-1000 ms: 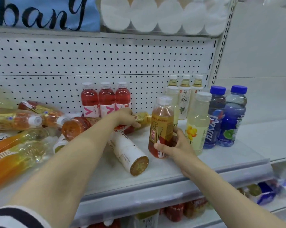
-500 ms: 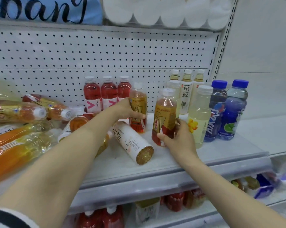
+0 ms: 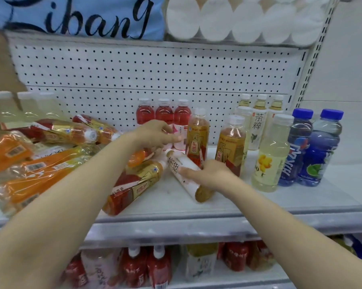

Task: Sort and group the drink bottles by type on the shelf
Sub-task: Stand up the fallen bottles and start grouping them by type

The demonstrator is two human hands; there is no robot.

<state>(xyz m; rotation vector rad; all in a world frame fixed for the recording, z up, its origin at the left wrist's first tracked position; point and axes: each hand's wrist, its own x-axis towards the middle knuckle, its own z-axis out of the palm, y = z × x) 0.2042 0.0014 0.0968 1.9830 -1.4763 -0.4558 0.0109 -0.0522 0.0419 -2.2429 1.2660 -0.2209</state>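
Gripping lying white tea bottle mid-shelf, right hand fingers curling round it. Left hand hovering, fingers loose, holding nothing. Risk: lifting elbow knocking upright amber tea bottles just behind, toppling row.

I'm seeing bright, even light coming from overhead, throwing only faint shadows. My wide lens is bowing the shelf edge and stretching the corners. The orange bottles at left are smearing, and the lower shelf is looking soft.
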